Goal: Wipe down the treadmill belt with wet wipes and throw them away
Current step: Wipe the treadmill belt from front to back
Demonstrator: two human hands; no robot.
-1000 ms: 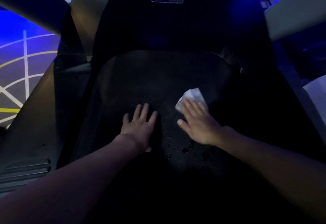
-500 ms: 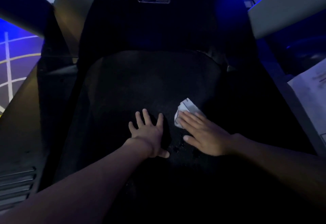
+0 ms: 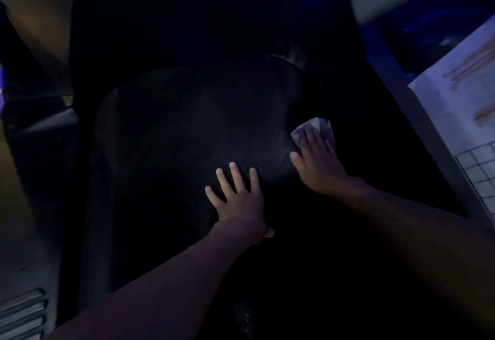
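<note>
The dark treadmill belt (image 3: 187, 130) fills the middle of the dim view. A crumpled white wet wipe (image 3: 314, 126) lies on the belt near its right edge. My right hand (image 3: 317, 164) presses flat on the wipe with straight fingers, covering its near part. My left hand (image 3: 237, 196) rests flat on the belt with fingers spread, a short way left of and nearer than the right hand. It holds nothing.
The black motor cover (image 3: 187, 18) with a small logo plate rises beyond the belt. A grey side rail (image 3: 24, 232) with vent slots runs on the left. On the right, a light rail (image 3: 417, 125) borders a printed white sheet (image 3: 460, 98).
My right hand has slid the wipe to the right across the belt, toward its right edge. The left hand stays planted on the belt. The camera has shifted closer and rightward.
</note>
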